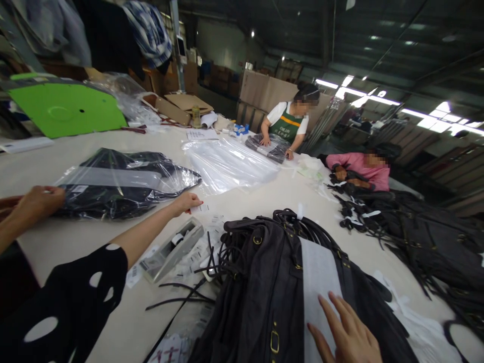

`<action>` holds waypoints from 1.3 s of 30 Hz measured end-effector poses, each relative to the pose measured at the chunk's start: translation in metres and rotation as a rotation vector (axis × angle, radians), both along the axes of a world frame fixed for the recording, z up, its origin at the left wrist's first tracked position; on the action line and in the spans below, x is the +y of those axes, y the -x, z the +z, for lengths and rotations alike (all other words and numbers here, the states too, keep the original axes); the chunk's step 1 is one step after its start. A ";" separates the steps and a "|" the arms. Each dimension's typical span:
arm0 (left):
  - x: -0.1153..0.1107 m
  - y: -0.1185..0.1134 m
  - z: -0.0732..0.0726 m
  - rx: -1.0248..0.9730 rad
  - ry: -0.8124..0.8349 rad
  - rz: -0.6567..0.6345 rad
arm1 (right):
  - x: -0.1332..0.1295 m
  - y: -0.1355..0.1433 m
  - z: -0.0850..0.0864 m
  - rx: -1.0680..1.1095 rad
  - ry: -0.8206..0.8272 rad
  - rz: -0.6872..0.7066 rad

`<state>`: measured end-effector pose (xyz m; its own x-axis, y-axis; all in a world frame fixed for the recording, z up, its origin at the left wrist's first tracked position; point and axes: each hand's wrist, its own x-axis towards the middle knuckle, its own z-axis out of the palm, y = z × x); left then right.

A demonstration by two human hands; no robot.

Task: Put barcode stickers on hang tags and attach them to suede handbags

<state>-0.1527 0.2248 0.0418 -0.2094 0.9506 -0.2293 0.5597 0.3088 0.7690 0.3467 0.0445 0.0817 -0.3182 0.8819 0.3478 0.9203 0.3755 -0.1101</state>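
Observation:
My left hand (188, 203), beyond a black sleeve with white dots, stretches over the table and pinches a small white printed label (204, 207). Just below it lies a long grey plastic tray (177, 248) among loose printed labels. At the lower right, my right hand (346, 330) has its fingers spread over a pile of black bags (260, 282). Its fingers overlap the white paper strip (321, 267) wrapped round the top bag; whether they press on it I cannot tell. Thin black straps and brass-coloured buckles show on that bag.
At the left edge, a co-worker's hand (45, 204) grips a black bag in clear plastic (124, 184). Clear plastic sleeves (230, 164) lie mid-table. Two people work across the table, one handling a wrapped bag (266, 148). More black bags (427, 227) are heaped right; a green machine (66, 108) stands left.

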 end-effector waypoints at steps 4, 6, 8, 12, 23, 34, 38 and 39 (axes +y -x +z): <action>-0.008 0.000 0.005 -0.101 -0.028 0.016 | 0.043 0.112 0.048 0.579 0.346 0.140; -0.012 -0.001 0.007 -0.140 -0.041 0.024 | 0.066 0.173 0.046 0.860 0.641 0.183; -0.015 -0.002 0.009 -0.176 -0.053 0.033 | 0.090 0.225 0.030 1.168 0.919 0.103; -0.021 -0.002 0.008 -0.239 -0.058 0.037 | 0.133 0.296 -0.011 1.588 1.158 -0.260; -0.050 -0.013 0.019 -0.397 -0.052 0.001 | 0.163 0.348 -0.033 1.771 1.011 -0.140; -0.085 -0.097 0.082 -1.132 0.048 -0.298 | 0.096 0.244 0.059 1.389 0.812 0.358; -0.095 -0.147 0.102 -1.140 0.037 -0.331 | 0.055 0.192 0.066 1.323 0.808 0.312; -0.098 -0.158 0.106 -1.122 0.046 -0.349 | 0.046 0.178 0.065 1.315 0.809 0.285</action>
